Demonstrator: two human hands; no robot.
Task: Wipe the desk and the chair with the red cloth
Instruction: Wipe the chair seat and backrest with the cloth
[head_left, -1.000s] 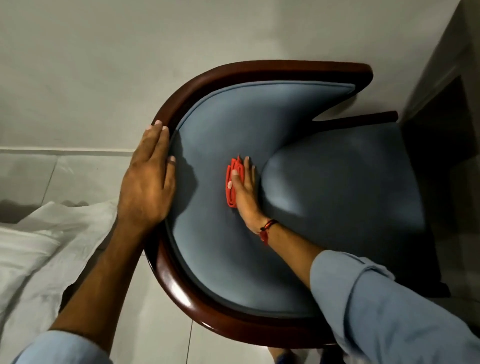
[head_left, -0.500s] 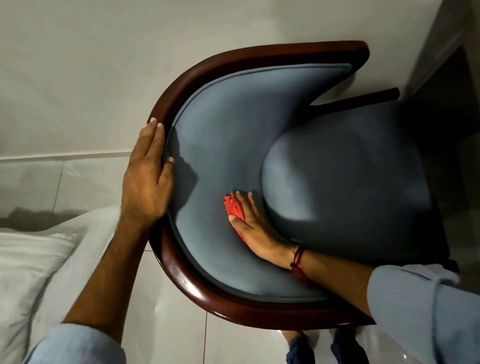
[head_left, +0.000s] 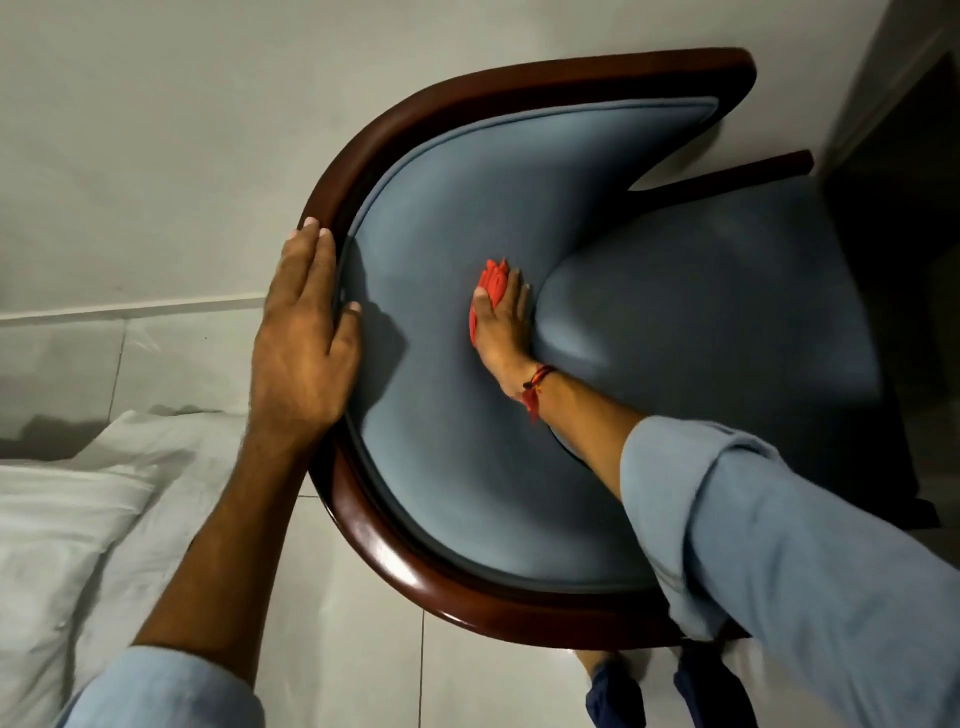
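A chair (head_left: 447, 566) with a dark red-brown wooden frame and blue-grey upholstery fills the middle of the head view, seen from above. My left hand (head_left: 304, 338) lies flat over the curved top rail on the left side, thumb on the padding. My right hand (head_left: 501, 325) presses the folded red cloth (head_left: 491, 288) against the inner backrest, just left of the seat cushion (head_left: 701, 322). Most of the cloth is hidden under my fingers. A red thread band circles my right wrist.
White bedding (head_left: 72, 535) lies at the lower left, close to the chair frame. A pale wall (head_left: 156, 130) stands behind the chair, with shiny floor tiles (head_left: 337, 649) beneath. A dark opening (head_left: 904, 171) sits at the right. My feet show at the bottom edge.
My right hand slid the cloth down the backrest towards me, then back up along it. My left hand stayed on the rail. The view shifted.
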